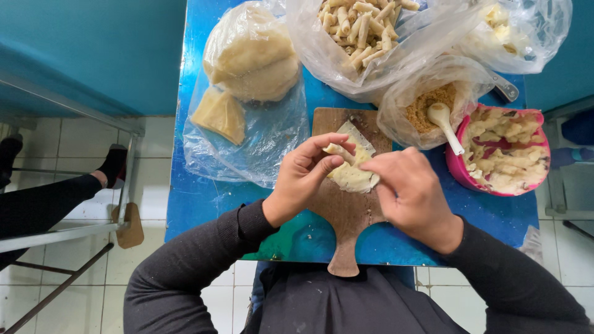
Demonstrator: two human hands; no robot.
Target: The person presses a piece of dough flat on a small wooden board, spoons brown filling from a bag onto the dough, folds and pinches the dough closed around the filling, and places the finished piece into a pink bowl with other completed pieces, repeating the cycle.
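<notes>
My left hand [303, 176] and my right hand [411, 195] both pinch a flat pale piece of dough [352, 170] held just above a wooden cutting board [346, 213]. The left thumb and fingers fold one end of the dough over; the right fingers grip its right edge. A small rolled part sits at the dough's upper left. The board lies on a blue table [198, 198].
Lumps of dough [250, 59] lie on a clear plastic sheet at the left. A bag of rolled dough sticks [362, 28], a bag of crumbs with a white spoon [442, 120] and a pink bowl of filling [504, 151] stand behind. A person's leg [55, 195] is at the left.
</notes>
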